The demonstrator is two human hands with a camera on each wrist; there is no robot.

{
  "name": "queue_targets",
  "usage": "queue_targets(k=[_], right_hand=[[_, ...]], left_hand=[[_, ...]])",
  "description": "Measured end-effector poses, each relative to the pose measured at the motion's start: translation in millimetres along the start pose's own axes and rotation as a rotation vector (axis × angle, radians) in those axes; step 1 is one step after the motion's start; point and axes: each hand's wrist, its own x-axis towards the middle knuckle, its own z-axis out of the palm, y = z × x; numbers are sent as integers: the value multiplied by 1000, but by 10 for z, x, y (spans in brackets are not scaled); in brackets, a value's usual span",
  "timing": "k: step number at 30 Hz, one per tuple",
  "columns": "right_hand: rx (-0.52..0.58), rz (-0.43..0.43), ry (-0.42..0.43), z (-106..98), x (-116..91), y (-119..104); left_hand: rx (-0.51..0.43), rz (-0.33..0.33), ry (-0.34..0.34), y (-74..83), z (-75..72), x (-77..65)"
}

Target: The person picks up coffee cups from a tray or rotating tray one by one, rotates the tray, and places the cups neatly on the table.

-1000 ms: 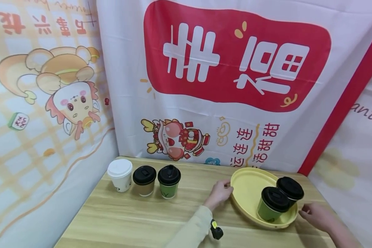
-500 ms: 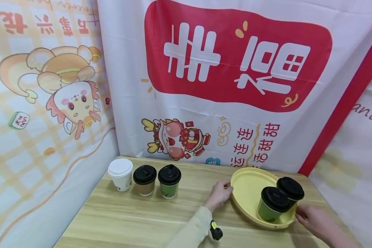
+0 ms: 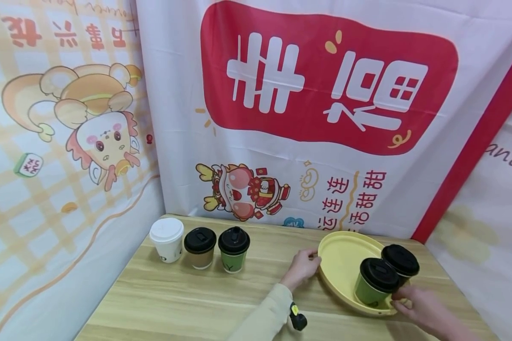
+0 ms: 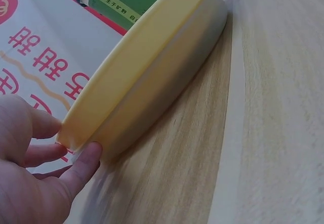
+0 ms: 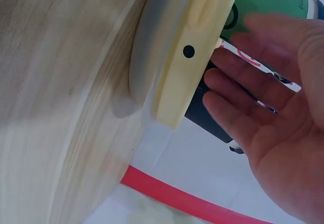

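A round yellow tray (image 3: 340, 265) with a raised wall is at the right of the table. A green paper cup (image 3: 368, 290) with a black lid and a darker cup (image 3: 400, 260), also black-lidded, stand upright on its right part. My left hand (image 3: 300, 270) pinches the tray's left edge; the left wrist view has the thumb low on the wall and the fingers higher, by the rim. My right hand (image 3: 416, 305) reaches over the tray's front right rim. In the right wrist view its fingers (image 5: 228, 90) are extended, close by the two cups.
Towards the back left of the wooden table (image 3: 175, 303) a white cup (image 3: 167, 241), a brown cup (image 3: 200, 258) and another green cup (image 3: 233, 260) stand in a row. Printed cloths (image 3: 179, 118) hang behind and at both sides.
My right hand has moved left, from beside the tray's right edge to over its front right rim near the cups. The left hand, tray and cups keep their places.
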Motion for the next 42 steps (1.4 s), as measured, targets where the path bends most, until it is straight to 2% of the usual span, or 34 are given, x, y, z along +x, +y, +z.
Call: queue_targets(k=[5, 8, 12, 15, 22, 29, 36, 38, 42], right_hand=[[55, -19, -54, -10, -18, -32], [66, -101, -35, 6, -34, -13], [52, -231, 38, 60, -48, 38], [40, -257, 42, 90, -51, 63], [38, -207, -58, 75, -24, 15], [6, -246, -2, 121, 16, -96], [-21, -141, -76, 132, 61, -254], [-40, -128, -64, 140, 74, -301], [-85, -134, 16, 187, 87, -373]], left_hand=[[-19, 4, 0, 19, 6, -16], [-18, 3, 3, 26, 7, -23], [-2, 6, 10, 26, 5, -30], [-11, 8, 6, 17, 7, -28], [-42, 17, 7, 1, 17, -11], [-42, 13, 13, -20, 16, -4], [-47, 13, 15, -55, 21, 15], [-47, 13, 18, -54, 24, 17], [-56, 5, 18, -51, 26, 21]])
